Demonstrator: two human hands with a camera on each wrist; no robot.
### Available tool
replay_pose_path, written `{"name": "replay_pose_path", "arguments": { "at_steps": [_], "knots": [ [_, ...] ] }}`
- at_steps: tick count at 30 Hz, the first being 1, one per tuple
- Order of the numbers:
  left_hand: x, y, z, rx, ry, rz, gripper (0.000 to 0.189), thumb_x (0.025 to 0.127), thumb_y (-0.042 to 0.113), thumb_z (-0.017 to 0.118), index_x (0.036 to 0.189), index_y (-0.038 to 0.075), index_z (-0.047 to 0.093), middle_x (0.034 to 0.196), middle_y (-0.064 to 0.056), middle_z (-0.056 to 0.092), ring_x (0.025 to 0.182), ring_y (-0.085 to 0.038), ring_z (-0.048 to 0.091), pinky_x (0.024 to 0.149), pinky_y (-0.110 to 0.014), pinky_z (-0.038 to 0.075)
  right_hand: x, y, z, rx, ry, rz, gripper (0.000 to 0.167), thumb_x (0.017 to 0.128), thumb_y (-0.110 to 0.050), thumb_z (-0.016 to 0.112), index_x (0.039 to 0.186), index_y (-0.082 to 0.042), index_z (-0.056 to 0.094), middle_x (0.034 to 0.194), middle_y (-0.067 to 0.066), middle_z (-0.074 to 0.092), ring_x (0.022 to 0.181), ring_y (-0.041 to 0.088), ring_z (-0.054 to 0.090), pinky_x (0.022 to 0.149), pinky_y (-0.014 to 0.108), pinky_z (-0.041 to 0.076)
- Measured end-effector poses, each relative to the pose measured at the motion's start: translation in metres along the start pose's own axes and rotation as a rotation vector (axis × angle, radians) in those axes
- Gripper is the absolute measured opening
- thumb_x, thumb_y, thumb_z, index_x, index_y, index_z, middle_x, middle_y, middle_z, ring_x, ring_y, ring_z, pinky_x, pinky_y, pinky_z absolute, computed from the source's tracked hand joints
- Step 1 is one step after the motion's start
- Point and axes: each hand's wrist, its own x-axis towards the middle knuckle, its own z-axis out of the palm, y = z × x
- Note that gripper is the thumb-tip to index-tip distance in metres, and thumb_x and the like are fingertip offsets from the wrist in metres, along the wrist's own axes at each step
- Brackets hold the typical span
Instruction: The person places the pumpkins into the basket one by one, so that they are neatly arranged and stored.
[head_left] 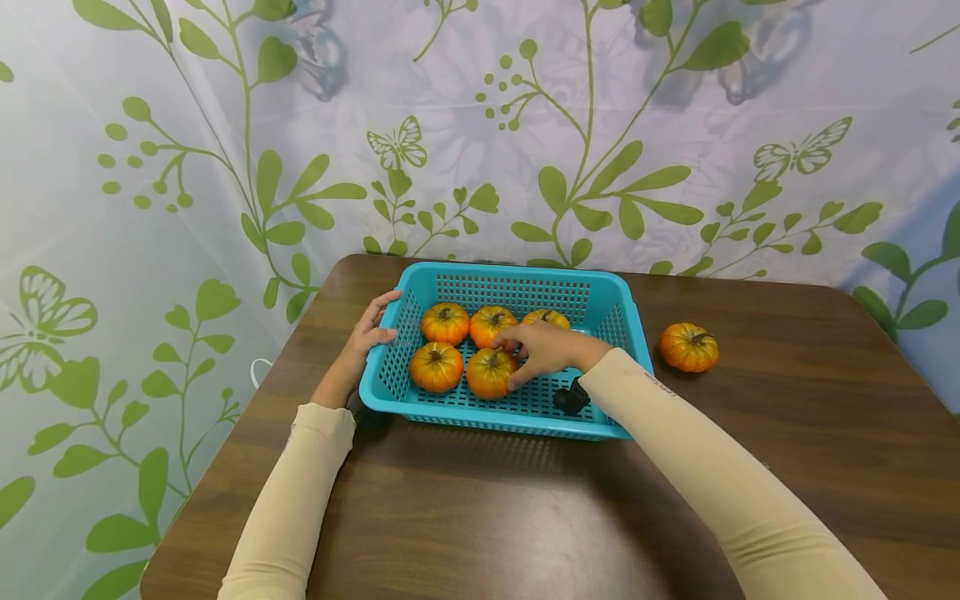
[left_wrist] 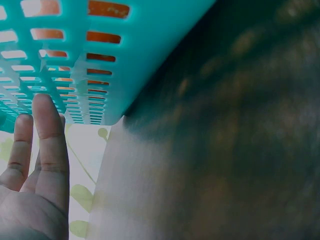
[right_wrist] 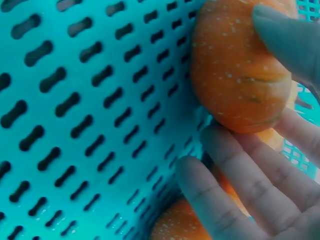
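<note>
A turquoise plastic basket (head_left: pixel 495 423) stands on the table with several small orange pumpkins in it. My right hand (head_left: pixel 551 343) reaches inside and holds the front middle pumpkin (head_left: pixel 489 377), thumb on the near side and fingers on the far side. The right wrist view shows the thumb (right_wrist: pixel 285 37) pressed on its skin and the fingertips against its lower side. My left hand (head_left: pixel 362 340) rests at the basket's left edge. In the left wrist view its fingers (left_wrist: pixel 50 135) extend nearly straight along the perforated outer wall.
One more pumpkin (head_left: pixel 688 347) lies on the wooden table (head_left: pixel 795 375), right of the basket. Other pumpkins (head_left: pixel 445 323) sit close beside the held one. A patterned curtain (head_left: pixel 450 150) hangs along the table's back and left. Black wrist gear (head_left: pixel 572 398) shows under the right wrist.
</note>
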Motion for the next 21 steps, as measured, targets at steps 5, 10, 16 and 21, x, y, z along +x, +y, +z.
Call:
{"name": "replay_pose_path", "arguments": {
  "at_steps": [5,10,16,21],
  "knots": [
    [-0.0002,-0.0003,-0.0003,-0.01,0.0,-0.007,0.074,0.095,0.015,0.046,0.166,0.004,0.028,0.16,-0.031,0.035,0.127,-0.035,0.049,0.095,-0.03,0.053,0.0014,0.0021,0.0016,-0.002,0.024,0.006,0.067,0.093,-0.021,0.087,0.15,-0.001,0.059,0.141,0.023,0.064,0.123,0.038,0.068,0.104,0.047,0.056],
    [-0.0003,0.0,-0.0009,-0.018,-0.003,-0.011,0.074,0.096,0.016,0.047,0.167,0.005,0.028,0.16,-0.03,0.035,0.125,-0.031,0.05,0.095,-0.03,0.053,0.0021,0.0011,0.0018,-0.001,0.041,0.01,0.067,0.093,-0.021,0.088,0.15,-0.001,0.059,0.14,0.024,0.064,0.12,0.038,0.069,0.102,0.047,0.057],
    [-0.0005,0.0004,-0.0013,-0.007,-0.001,-0.008,0.072,0.097,0.015,0.046,0.166,0.006,0.029,0.162,-0.031,0.034,0.129,-0.036,0.049,0.095,-0.03,0.053,0.0022,0.0002,0.0017,-0.009,0.04,0.01,0.067,0.093,-0.021,0.087,0.15,-0.002,0.058,0.14,0.024,0.065,0.119,0.037,0.069,0.101,0.048,0.057],
    [0.0,0.0,-0.0009,-0.015,-0.001,-0.012,0.072,0.096,0.015,0.047,0.166,0.006,0.03,0.162,-0.03,0.033,0.128,-0.036,0.048,0.095,-0.03,0.053,-0.0002,-0.0005,0.0003,0.015,0.031,0.026,0.068,0.093,-0.021,0.087,0.151,-0.003,0.056,0.142,0.023,0.064,0.122,0.038,0.069,0.103,0.048,0.056]
  ]
}}
